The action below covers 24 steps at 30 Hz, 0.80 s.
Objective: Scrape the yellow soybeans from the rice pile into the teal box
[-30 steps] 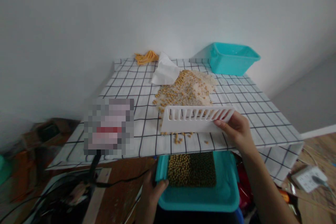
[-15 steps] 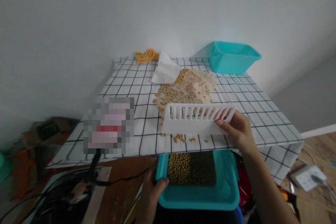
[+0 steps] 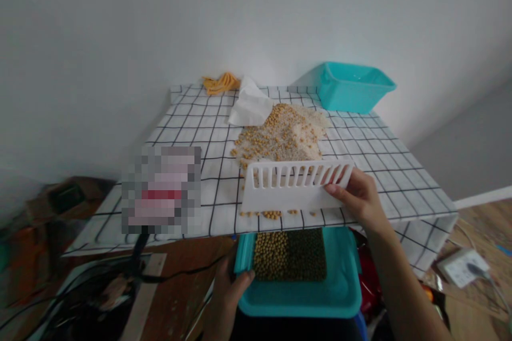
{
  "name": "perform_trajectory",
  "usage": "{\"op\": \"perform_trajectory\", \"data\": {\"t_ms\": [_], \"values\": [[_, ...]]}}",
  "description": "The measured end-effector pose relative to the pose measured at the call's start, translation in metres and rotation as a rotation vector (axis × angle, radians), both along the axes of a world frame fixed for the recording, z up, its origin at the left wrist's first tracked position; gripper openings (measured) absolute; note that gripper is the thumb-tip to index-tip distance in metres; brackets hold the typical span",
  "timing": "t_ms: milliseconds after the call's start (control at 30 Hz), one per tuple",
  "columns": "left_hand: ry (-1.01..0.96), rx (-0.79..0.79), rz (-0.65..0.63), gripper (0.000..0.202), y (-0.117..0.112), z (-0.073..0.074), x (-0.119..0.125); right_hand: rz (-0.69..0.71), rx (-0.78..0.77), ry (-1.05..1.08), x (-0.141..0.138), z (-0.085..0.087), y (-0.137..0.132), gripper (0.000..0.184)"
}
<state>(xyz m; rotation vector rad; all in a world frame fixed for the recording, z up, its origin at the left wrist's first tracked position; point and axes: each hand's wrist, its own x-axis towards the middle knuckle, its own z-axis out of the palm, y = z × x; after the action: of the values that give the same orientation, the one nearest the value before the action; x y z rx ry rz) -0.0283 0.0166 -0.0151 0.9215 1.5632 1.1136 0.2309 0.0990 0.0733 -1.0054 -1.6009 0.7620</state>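
My right hand (image 3: 362, 198) grips the right end of a white slotted plastic panel (image 3: 294, 187) that stands on edge on the checked tablecloth (image 3: 200, 133), close to the table's front edge. A few yellow beans (image 3: 272, 214) lie just in front of the panel. Behind it spreads a pile of yellow beans mixed with rice (image 3: 282, 133). My left hand (image 3: 228, 295) holds the left rim of a teal tray (image 3: 340, 293) below the table edge. The tray carries yellow beans (image 3: 270, 256) on the left and dark green beans (image 3: 306, 253) on the right.
A teal tub (image 3: 352, 87) stands at the table's back right. A white tissue (image 3: 251, 106) and an orange cloth (image 3: 219, 83) lie at the back. A blurred-out patch (image 3: 160, 189) covers something at front left. Cables (image 3: 120, 277) and a power strip (image 3: 464, 269) lie on the floor.
The panel has slid toward the front edge, pushing the loose yellow beans closer to the edge above the tray. My left hand and the tray have barely moved.
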Motion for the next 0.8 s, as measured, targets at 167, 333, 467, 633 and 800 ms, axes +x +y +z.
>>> {"op": "perform_trajectory", "data": {"t_ms": [167,333,467,633,800], "values": [[-0.082,-0.059,-0.019,0.042,-0.001,-0.005,-0.001,0.022,-0.011,0.001,0.0,0.001,0.0,0.006],[-0.106,-0.103,-0.019,0.055,-0.002,-0.013,-0.005,0.033,-0.027,0.021,0.0,0.002,0.0,0.004],[-0.081,-0.108,-0.039,0.055,-0.001,-0.012,-0.004,0.021,-0.039,0.025,0.0,0.002,0.0,0.003],[-0.084,-0.048,0.009,0.049,0.001,-0.009,0.001,-0.006,-0.051,0.023,0.0,0.002,-0.001,0.002],[-0.085,-0.037,0.012,0.041,0.0,-0.009,0.0,-0.042,-0.041,0.021,-0.001,0.002,0.0,0.005]]}}
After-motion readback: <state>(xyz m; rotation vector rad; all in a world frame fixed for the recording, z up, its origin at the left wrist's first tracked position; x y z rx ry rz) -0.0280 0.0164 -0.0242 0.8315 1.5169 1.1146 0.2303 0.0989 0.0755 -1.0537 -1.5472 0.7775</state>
